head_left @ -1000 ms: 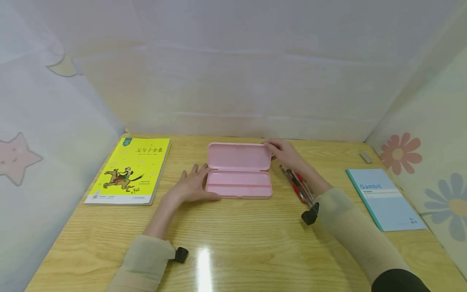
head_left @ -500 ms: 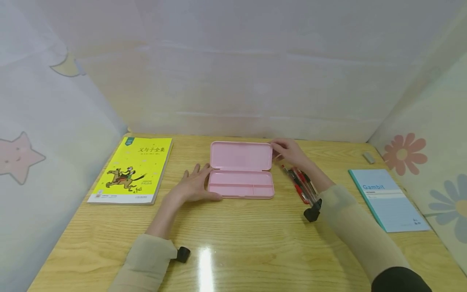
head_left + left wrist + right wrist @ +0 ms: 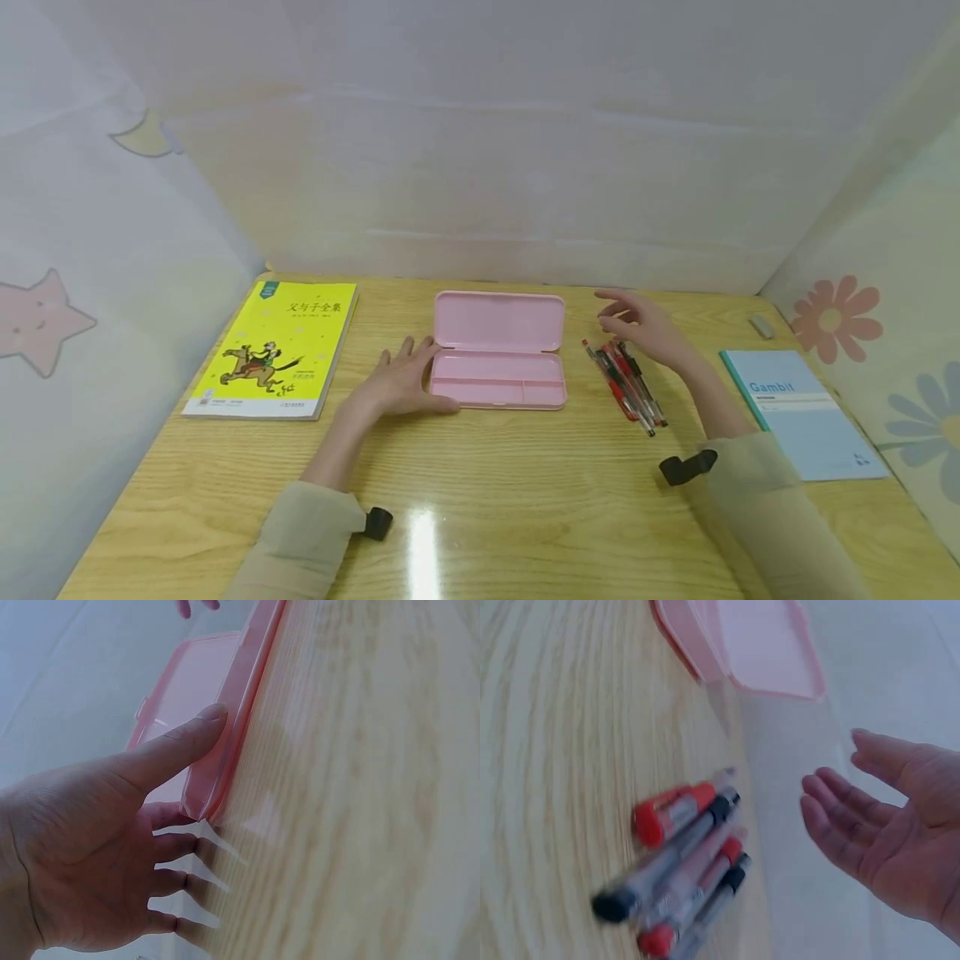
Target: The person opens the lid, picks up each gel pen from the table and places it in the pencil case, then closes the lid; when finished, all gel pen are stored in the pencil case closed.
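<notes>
A pink pencil case (image 3: 487, 393) lies on the table with its lid (image 3: 499, 322) folded back, showing a divided tray inside. My left hand (image 3: 397, 385) rests at the case's left end with fingers spread. In the left wrist view its thumb (image 3: 180, 750) lies straight along the front wall, and the index finger reaches behind the end. To the right of the case lies a bundle of pens (image 3: 626, 383) with red and black caps. Above and beyond the pens hovers my right hand (image 3: 648, 329), fingers loosely bent, holding nothing.
A yellow book (image 3: 273, 350) lies on the left. On the right are a light blue notebook (image 3: 806, 412) and a small grey eraser (image 3: 762, 326). A pale curtain (image 3: 495, 167) stands behind the wooden table (image 3: 510, 500).
My right hand has let go of the lid's right edge and moved right, over beyond the pens. The lid stays folded back. My left hand keeps its place at the case.
</notes>
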The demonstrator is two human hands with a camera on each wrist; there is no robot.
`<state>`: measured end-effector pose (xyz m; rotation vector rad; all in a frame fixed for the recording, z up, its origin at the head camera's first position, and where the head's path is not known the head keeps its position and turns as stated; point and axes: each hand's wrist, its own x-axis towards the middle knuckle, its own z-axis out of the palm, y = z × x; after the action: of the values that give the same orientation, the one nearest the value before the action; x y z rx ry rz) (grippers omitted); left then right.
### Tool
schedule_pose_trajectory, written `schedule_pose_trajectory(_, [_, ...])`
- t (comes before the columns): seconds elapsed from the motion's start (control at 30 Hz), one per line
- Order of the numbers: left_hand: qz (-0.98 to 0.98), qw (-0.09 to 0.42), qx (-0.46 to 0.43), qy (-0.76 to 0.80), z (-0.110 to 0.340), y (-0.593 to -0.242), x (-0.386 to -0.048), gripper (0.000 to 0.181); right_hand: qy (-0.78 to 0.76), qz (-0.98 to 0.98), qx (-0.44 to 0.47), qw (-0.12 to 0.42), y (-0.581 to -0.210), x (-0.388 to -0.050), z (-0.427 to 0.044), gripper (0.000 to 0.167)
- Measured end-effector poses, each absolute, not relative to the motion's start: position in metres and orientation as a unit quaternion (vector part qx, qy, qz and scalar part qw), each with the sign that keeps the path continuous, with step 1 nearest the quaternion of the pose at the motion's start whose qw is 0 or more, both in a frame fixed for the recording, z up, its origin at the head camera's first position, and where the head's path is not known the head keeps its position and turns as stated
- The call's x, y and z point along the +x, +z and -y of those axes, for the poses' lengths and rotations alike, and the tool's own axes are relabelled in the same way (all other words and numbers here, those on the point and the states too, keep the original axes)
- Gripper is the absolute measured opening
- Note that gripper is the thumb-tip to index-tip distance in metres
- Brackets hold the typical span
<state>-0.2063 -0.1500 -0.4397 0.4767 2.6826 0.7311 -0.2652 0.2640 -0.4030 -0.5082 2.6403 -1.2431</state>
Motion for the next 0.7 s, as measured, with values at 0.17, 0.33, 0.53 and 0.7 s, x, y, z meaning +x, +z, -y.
schedule_pose_trajectory(0.17, [-0.939,0.161,0.168,0.252,0.15,-0.439,-0.207,0.107,-0.393,-0.898,-0.165,0.109,-0.398,-0.244,-0.292,0.06])
schedule_pose_trajectory(0.33, [-0.938,0.164,0.167,0.254,0.148,-0.437,-0.206,0.106,-0.383,-0.904,-0.152,0.114,-0.397,-0.225,-0.312,0.065])
schedule_pose_trajectory(0.53, [-0.938,0.164,0.165,0.255,0.148,-0.436,-0.205,0.105,-0.387,-0.902,-0.15,0.121,-0.403,-0.219,-0.323,0.068])
schedule_pose_trajectory(0.7, [-0.939,0.164,0.162,0.254,0.149,-0.437,-0.205,0.107,-0.403,-0.891,-0.144,0.149,-0.411,-0.219,-0.326,0.071])
